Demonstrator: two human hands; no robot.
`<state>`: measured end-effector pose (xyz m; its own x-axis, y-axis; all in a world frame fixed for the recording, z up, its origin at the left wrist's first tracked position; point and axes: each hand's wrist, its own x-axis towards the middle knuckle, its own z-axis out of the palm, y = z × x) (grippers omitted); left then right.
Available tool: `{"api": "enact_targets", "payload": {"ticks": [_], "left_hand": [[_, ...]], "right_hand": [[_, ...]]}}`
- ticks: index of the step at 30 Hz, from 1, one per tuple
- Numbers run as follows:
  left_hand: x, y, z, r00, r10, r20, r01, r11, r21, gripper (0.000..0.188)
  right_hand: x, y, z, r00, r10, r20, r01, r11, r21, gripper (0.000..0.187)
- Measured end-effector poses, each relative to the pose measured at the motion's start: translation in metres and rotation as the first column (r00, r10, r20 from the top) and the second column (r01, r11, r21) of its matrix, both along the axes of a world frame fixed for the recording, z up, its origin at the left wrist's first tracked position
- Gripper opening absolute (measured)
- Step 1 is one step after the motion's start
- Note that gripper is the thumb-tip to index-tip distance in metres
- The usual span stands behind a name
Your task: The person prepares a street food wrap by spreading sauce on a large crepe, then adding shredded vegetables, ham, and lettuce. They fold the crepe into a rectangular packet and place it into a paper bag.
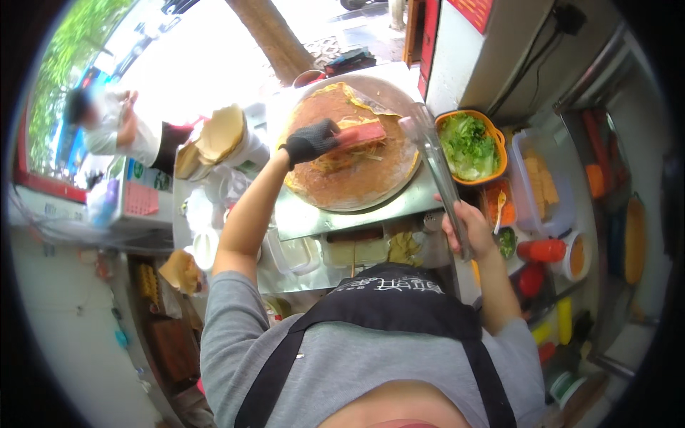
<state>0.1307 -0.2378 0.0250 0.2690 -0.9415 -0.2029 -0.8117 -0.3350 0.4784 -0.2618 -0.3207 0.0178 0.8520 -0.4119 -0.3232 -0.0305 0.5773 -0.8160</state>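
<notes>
A large round brown pancake (342,187) lies spread on a round griddle (371,205) in front of me. Its far edge is partly folded or lifted, with yellow egg showing. My left hand (314,143), in a dark fingerless glove, reaches over it and grips a flat pink slice of meat (369,133). Pale shreds (367,152) lie beneath that slice, on the pancake. In my right hand (465,227) are long metal tongs (439,160), held by the lower end, their tips up near the griddle's right rim.
Right of the griddle stand an orange basket of lettuce (467,146), a clear bin of tan pieces (540,182), a tray with orange filling and a spoon (497,207), and a red bottle (541,250). Paper bags (220,134) stand left. A person (118,128) is beyond the counter.
</notes>
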Motion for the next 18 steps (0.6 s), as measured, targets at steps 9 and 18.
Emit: {"api": "enact_targets", "payload": {"ticks": [9, 18], "left_hand": [[0.003, -0.013, -0.016, 0.954, -0.094, 0.283, 0.117, 0.991, -0.064, 0.028], [-0.018, -0.004, -0.026, 0.795, -0.047, 0.605, 0.218, 0.953, -0.213, 0.030]], "right_hand": [[-0.155, 0.155, -0.143, 0.483, -0.824, -0.295, 0.413, 0.512, -0.754, 0.051], [-0.256, 0.200, -0.209, -0.300, -0.684, -0.665, 0.031, 0.690, -0.723, 0.061]]}}
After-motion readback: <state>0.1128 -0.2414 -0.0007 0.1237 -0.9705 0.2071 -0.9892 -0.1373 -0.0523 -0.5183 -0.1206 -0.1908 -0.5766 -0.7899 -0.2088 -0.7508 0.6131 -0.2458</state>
